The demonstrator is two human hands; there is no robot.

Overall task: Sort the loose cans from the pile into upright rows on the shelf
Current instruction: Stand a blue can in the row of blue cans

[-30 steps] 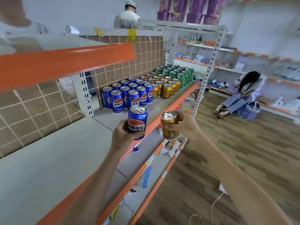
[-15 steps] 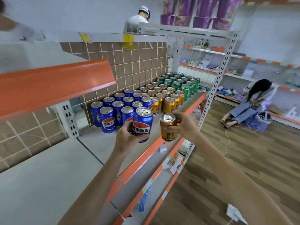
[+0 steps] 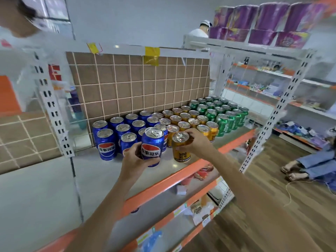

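My left hand (image 3: 135,159) grips a blue Pepsi can (image 3: 152,144) upright, just in front of the blue rows (image 3: 116,131) on the grey shelf (image 3: 101,171). My right hand (image 3: 196,144) holds a gold can (image 3: 181,149) by its top and side. That can stands upright at the front of the gold rows (image 3: 183,119), its base on or just above the shelf. Green cans (image 3: 221,113) fill the rows further right. All shelved cans stand upright against the brown tiled back panel (image 3: 138,82).
An orange shelf edge (image 3: 181,177) runs along the front, with lower shelves (image 3: 163,215) holding red cans and labels. A white perforated upright (image 3: 272,113) stands at the right. One person sits on the wood floor (image 3: 314,160) at right; others stand behind the shelving.
Both hands moved forward over the shelf, bringing the blue can up to the blue rows and the gold can down to the front of the gold rows. The camera moved closer.
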